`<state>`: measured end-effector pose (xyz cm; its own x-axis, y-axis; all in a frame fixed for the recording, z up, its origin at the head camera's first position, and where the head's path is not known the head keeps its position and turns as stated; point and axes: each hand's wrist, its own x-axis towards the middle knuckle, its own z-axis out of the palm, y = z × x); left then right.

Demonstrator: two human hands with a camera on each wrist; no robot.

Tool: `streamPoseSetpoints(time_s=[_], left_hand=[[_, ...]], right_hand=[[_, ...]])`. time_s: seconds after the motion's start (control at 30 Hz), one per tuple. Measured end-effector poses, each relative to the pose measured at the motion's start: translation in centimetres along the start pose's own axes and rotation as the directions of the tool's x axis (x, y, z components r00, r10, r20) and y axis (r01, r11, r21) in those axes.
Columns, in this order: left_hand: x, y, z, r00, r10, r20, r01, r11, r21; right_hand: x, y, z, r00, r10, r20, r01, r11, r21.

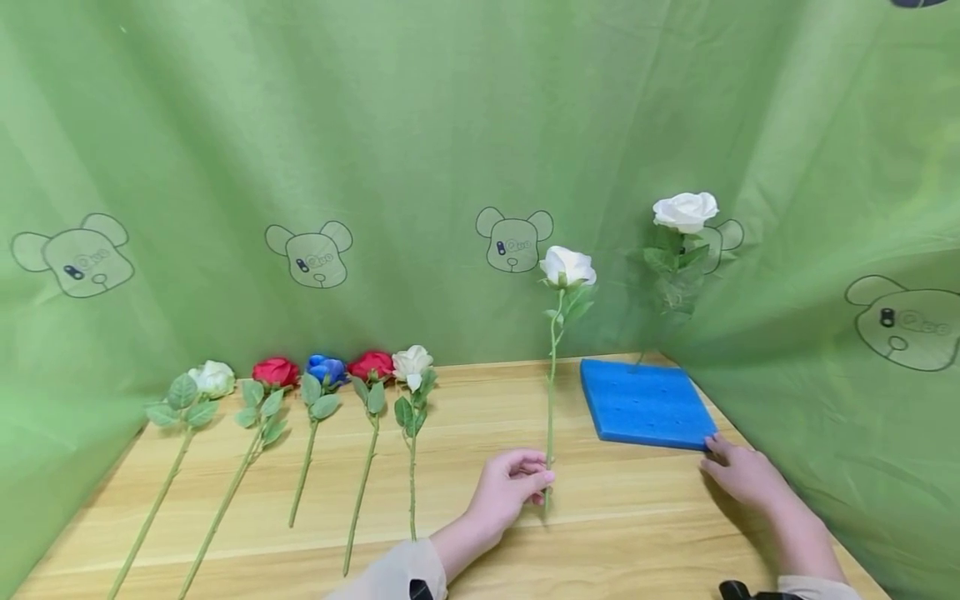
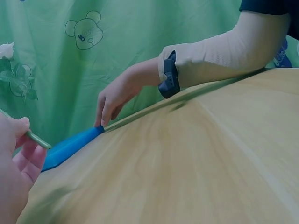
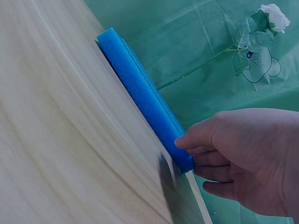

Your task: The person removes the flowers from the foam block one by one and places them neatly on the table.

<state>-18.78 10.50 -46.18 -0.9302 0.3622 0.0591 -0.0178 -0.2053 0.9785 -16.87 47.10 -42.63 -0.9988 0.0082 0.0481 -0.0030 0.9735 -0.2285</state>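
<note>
My left hand (image 1: 504, 493) pinches the lower stem of a white artificial rose (image 1: 567, 268) between thumb and fingers. The rose stands upright above the table, and its cut stem end (image 2: 41, 141) pokes out past the fingers in the left wrist view. With thumb and fingers, my right hand (image 1: 748, 477) holds the near right corner of a blue foam block (image 1: 648, 404). Small holes dot the block's top. A second white rose (image 1: 686, 213) stands upright in the block's far part; its leaves and stem also show in the right wrist view.
On the table's left lie several roses in a row: a white rose (image 1: 213, 379), a red rose (image 1: 275, 372), a blue rose (image 1: 327, 369), another red rose (image 1: 371, 365) and a cream rose (image 1: 412, 365). A green curtain (image 1: 420, 150) surrounds the wooden table (image 1: 637, 533).
</note>
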Motion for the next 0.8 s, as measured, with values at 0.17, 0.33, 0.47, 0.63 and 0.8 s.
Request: streamPoseSetpoints(time_s=[0.17,0.33,0.47,0.63,0.8], left_hand=[[-0.8,-0.2,-1.1,1.0,-0.026,0.015,0.026,0.999,-0.038],[-1.7,-0.4,-2.4,0.999,-0.049,0.012,0.05,0.998,-0.044],[-2.3,-0.5,-3.5,0.997,-0.081,0.007,0.081,0.996,-0.043],[-2.8,-0.6,-4.6,0.995,-0.101,-0.005,0.1,0.994,-0.052],[-3.3,-0.6,-5.6,0.992,-0.124,-0.012,0.123,0.99,-0.069]], right_hand=[[0.0,0.2,0.1,1.0,0.002,-0.009,-0.002,1.0,-0.008],[0.1,0.3,0.2,1.0,0.003,-0.003,-0.003,1.0,-0.005],[0.1,0.3,0.2,1.0,0.003,-0.001,-0.003,1.0,-0.007],[0.2,0.4,0.2,1.0,0.004,0.0,-0.004,1.0,-0.01],[0.2,0.4,0.3,1.0,0.001,0.003,-0.001,1.0,-0.009]])
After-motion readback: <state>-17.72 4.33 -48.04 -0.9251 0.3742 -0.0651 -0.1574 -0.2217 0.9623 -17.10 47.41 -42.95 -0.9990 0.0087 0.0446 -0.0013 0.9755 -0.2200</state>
